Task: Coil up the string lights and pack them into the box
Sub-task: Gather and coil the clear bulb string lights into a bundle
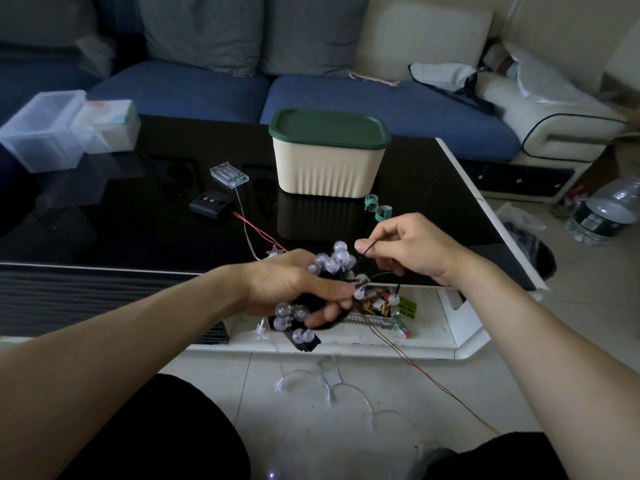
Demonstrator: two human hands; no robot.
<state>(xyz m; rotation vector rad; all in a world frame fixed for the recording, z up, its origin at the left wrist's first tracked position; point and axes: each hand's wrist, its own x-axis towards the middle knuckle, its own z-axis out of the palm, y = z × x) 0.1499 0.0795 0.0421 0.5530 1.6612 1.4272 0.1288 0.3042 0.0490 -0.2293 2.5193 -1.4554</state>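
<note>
Below, just off the near edge of the black glass coffee table (pixel 104 216), left hand (pixel 294 289) clenched round a bundled coil of black-wired globe string lights (pixel 332 263), bulbs bunched above and below the fingers. Right hand (pixel 405 247) just beside, pinching the loose black wire end (pixel 369 249) between thumb and forefinger. Farther back on the table, cream box (pixel 329 171) upright, green lid (pixel 327 128) on. Clear battery pack (pixel 229 174) and black controller (pixel 212 204) left of it.

A glossy black coffee table (pixel 104 209) fronts a blue sofa (pixel 194 88) on a pale tiled floor (pixel 585 327), dimly lit.
</note>
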